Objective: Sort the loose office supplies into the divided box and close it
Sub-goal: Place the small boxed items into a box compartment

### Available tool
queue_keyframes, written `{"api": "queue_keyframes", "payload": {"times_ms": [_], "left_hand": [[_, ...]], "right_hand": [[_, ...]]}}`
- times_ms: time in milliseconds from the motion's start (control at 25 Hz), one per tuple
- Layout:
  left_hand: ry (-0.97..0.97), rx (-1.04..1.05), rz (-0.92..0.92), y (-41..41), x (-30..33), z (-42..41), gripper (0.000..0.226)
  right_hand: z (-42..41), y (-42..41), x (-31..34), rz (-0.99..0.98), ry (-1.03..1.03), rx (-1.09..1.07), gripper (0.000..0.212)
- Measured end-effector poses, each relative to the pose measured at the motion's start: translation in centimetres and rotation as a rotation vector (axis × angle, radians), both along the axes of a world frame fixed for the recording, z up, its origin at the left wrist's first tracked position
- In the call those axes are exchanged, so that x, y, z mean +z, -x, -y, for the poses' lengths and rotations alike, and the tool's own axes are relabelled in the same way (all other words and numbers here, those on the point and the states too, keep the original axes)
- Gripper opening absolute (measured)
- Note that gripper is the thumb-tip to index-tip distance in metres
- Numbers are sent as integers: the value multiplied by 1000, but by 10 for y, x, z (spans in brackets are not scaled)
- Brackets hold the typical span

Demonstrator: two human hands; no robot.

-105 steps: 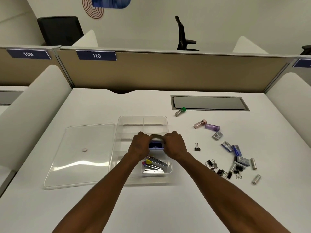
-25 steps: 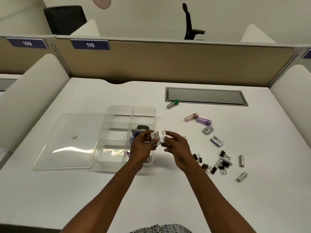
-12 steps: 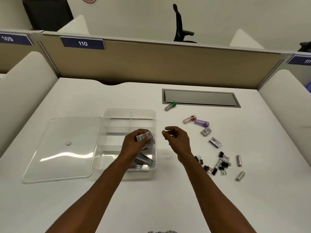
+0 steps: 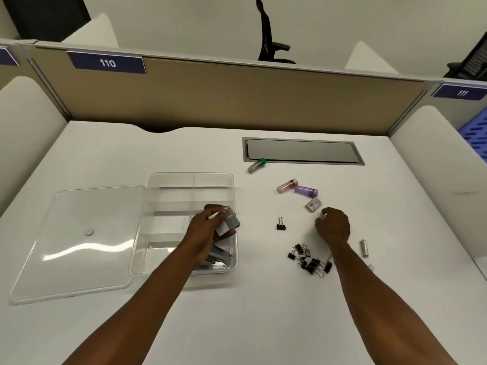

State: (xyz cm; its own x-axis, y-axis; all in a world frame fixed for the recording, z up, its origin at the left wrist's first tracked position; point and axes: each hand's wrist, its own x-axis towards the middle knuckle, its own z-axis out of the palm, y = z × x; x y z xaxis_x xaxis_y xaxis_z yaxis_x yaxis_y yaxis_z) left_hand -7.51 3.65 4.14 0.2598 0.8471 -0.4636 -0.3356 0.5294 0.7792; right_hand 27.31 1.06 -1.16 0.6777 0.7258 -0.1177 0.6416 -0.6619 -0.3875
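The clear divided box (image 4: 191, 175) stands open on the white desk, and its lid (image 4: 79, 233) lies flat to its left. My left hand (image 4: 207, 231) hovers over the box's right side, shut on small grey staple boxes (image 4: 228, 223). Staplers (image 4: 220, 257) lie in the near right compartment. My right hand (image 4: 333, 227) reaches down to the desk just near of a loose staple box (image 4: 312, 204). Its fingers curl over a small pale item and are hidden behind the hand's back. A pile of black binder clips (image 4: 309, 262) lies near my right wrist.
A single binder clip (image 4: 281, 225) lies between my hands. A green-capped tube (image 4: 257, 165), a pink tube (image 4: 287, 185) and a purple one (image 4: 305, 191) lie farther back, and a silver cylinder (image 4: 364, 248) to the right. A grey cable hatch (image 4: 303, 151) sits by the partition.
The staple boxes passed from both hands into my left hand, which moved over the box. My right hand let go and swung right, down onto the loose supplies.
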Motion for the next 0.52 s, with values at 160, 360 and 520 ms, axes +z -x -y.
{"api": "queue_keyframes", "payload": {"times_ms": [160,360,520], "left_hand": [[123,46,98,-5,3,1,32],[187,59,88,-14,10,8,45],[211,11,156,-15,16,15,67]], "right_hand": [[-2,50,26,-280,-280,-80,33],[7,159,69,-750,-494,194,22],[19,214,78,-471,-503,545,24]]}}
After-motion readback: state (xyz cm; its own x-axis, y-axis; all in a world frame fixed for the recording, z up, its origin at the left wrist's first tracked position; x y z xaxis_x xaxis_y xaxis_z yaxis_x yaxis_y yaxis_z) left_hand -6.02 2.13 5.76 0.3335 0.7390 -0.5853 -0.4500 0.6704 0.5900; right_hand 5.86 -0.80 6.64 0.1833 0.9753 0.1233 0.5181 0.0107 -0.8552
